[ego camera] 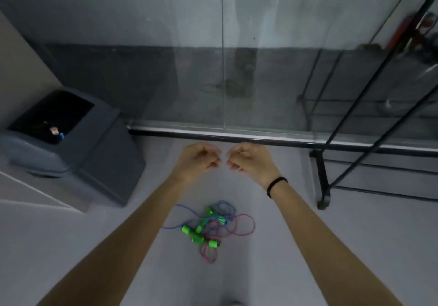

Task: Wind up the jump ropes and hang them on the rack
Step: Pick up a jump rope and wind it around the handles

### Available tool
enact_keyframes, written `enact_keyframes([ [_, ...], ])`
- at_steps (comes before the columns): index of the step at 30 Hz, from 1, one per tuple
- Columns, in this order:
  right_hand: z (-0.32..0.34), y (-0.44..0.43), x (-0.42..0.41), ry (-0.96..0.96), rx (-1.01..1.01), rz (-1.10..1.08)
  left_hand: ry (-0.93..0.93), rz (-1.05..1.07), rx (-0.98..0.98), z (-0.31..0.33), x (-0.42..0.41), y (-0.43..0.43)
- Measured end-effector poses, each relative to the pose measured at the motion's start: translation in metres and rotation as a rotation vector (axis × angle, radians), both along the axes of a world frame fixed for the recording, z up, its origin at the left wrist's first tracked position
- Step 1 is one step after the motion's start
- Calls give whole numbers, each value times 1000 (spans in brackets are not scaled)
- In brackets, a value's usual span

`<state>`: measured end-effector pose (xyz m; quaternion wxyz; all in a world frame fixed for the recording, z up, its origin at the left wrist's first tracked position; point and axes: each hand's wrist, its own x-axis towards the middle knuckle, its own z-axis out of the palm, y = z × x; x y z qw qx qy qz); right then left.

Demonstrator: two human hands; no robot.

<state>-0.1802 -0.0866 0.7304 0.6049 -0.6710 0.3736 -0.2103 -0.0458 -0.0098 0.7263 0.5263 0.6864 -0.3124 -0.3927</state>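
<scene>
A tangled heap of jump ropes (208, 226) lies on the pale floor between my forearms: blue and pink cords with several bright green handles. My left hand (199, 157) and my right hand (248, 158) are held out in front of me above the floor, beyond the heap, fingertips nearly touching each other. Both have the fingers curled in and hold nothing. A black band circles my right wrist. The black metal rack (322, 180) stands at the right, its foot on the floor and its thin bars rising up to the right.
A grey bin (99, 144) with an open dark top stands at the left against a pale wall. A glass partition with a dark bottom rail (237, 137) runs across ahead of my hands. Pale steps (28, 194) show at the lower left.
</scene>
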Motion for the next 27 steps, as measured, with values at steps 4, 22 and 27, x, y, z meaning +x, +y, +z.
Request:
enact_keyframes([
  [4,-81,-11,11,41,25,39,7,35,49,-87,12,-6],
  [22,-622,-4,105,158,-33,202,10,184,168,-617,94,44],
  [27,-695,-4,100,151,-20,224,-126,216,221,-705,103,53],
])
